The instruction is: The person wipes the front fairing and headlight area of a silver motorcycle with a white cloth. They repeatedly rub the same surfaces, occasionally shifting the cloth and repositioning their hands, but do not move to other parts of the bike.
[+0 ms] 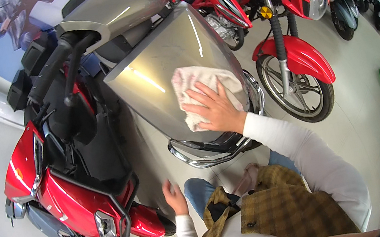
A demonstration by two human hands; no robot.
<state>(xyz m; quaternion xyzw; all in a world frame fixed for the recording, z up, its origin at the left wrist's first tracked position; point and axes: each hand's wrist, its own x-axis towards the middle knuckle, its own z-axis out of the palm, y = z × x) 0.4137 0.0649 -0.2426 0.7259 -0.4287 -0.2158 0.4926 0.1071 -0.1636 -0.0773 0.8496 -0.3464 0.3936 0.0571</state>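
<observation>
While right hand (pixel 214 109) presses cloth (pixel 202 88) flat on silver panel (pixel 161 68), left hand (pixel 175 198) seemingly open, empty.

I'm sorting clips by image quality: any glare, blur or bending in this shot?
Head view: bright streaks of glare on the grey scooter panel beside the cloth under the right hand; the left hand is slightly soft; edges bend toward the rim, and the corners are black.
</observation>
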